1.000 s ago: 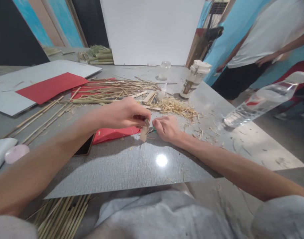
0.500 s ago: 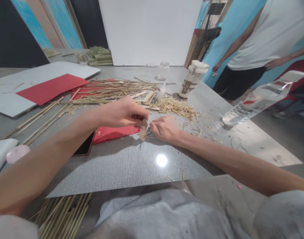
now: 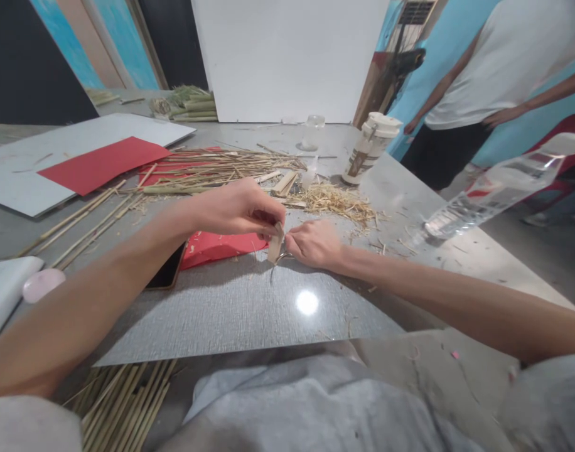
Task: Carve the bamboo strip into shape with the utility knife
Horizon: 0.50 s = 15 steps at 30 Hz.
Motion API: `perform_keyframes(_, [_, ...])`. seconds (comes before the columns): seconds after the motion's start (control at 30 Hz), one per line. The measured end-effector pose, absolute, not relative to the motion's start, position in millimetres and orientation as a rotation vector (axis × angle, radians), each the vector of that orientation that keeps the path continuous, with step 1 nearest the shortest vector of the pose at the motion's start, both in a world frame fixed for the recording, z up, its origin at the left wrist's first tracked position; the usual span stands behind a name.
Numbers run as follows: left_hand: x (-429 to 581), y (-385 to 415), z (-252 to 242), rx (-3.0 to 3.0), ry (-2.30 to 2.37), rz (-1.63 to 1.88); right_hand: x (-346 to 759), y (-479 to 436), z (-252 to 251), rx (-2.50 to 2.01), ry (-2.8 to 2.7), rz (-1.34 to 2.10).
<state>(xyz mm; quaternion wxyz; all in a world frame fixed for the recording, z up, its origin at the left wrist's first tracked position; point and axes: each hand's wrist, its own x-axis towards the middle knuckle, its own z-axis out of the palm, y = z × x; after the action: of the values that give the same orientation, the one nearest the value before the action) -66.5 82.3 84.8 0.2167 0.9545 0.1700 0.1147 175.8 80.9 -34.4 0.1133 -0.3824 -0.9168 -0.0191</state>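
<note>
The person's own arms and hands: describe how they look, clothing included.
The bare left hand and bare right hand show no gloves, rings or watches. Both forearms are uncovered too, up to loose, plain, light-grey fabric sleeves at the picture's lower corners. No markings are visible on either sleeve.

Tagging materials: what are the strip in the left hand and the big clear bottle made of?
Strip: perhaps dried stalk, thin wood or paper; matte, pale tan, too small to settle.
Bottle: probably plastic; glossy, see-through, ridged sides with bright highlights.
</note>
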Motion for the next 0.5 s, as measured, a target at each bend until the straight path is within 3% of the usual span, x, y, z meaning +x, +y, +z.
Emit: perform_keyframes(0.5, [-69.9, 88.4, 82.1, 2.627, 0.461, 0.370, 173.5, 84.1, -34.0, -1.049, -2.724, -0.054])
